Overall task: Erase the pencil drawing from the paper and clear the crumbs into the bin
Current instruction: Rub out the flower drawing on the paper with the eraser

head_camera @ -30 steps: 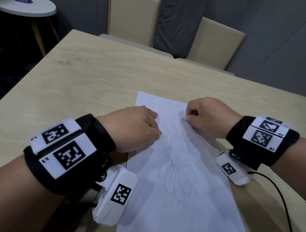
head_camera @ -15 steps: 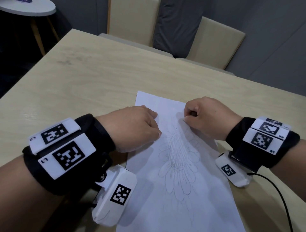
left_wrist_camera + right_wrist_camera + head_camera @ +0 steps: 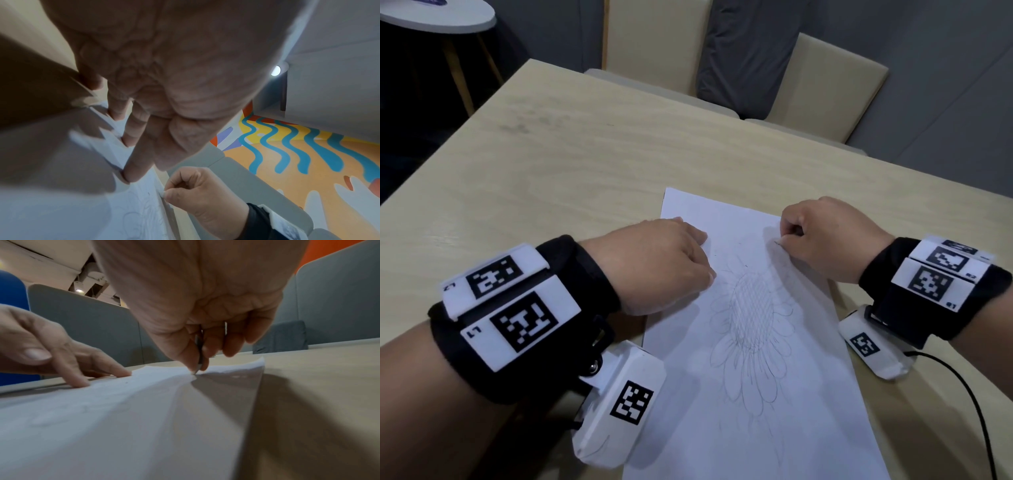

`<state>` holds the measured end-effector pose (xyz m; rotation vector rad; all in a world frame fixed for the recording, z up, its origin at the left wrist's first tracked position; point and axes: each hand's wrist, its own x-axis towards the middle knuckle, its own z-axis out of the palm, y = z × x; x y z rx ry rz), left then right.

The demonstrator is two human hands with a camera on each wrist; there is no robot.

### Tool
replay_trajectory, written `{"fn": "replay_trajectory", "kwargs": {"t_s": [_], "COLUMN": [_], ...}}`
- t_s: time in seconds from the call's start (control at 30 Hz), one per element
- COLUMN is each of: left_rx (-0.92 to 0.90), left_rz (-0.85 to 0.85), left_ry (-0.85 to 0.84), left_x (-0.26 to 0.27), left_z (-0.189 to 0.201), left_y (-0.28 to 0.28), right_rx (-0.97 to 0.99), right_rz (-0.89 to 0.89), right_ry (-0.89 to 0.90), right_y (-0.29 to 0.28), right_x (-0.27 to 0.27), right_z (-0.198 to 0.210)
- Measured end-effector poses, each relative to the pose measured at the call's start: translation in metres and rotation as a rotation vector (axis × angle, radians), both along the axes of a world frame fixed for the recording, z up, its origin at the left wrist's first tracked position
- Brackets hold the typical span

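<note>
A white paper (image 3: 756, 411) with a pencil sunflower drawing (image 3: 753, 318) lies on the light wooden table (image 3: 551, 178). My left hand (image 3: 700, 255) holds down the paper's left edge, its straight fingertips (image 3: 131, 175) pressing flat on the sheet. My right hand (image 3: 786, 240) is curled near the paper's upper right edge and pinches a thin small eraser (image 3: 199, 365) between thumb and forefinger. The eraser's tip touches the sheet above the flower. The same paper (image 3: 123, 418) fills the right wrist view, with my left hand (image 3: 82, 369) at its far side.
Two beige chairs (image 3: 825, 85) stand at the table's far edge, with a grey partition behind them. A round white side table (image 3: 438, 15) is at the far left. A black cable (image 3: 962, 394) trails from my right wrist across the table's near right part.
My right hand with the eraser has shifted slightly to the right on the upper part of the paper. The left hand has stayed in place.
</note>
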<state>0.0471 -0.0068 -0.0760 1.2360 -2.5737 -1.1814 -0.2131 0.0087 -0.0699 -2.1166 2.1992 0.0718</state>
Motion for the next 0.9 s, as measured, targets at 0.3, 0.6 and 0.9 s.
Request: {"fn": "replay_trajectory", "kwargs": {"t_s": [0.3,0.6,0.9], "left_rx": [0.002,-0.031,-0.02], "left_rz": [0.014,-0.013,0.004], "left_ry": [0.014,-0.01,-0.012], "left_x": [-0.001,-0.001,-0.002], "left_z": [-0.001,0.0,-0.003], "left_y": [-0.001,-0.001,-0.002], "right_rx": [-0.003,0.06,0.143], "right_rz": [0.027,0.048,0.046], "right_ry": [-0.035,-0.071,-0.089], "right_y": [-0.001,0.007,0.01], "right_x": [0.0,0.004,0.01], "right_z": [0.004,0.009,0.014]}}
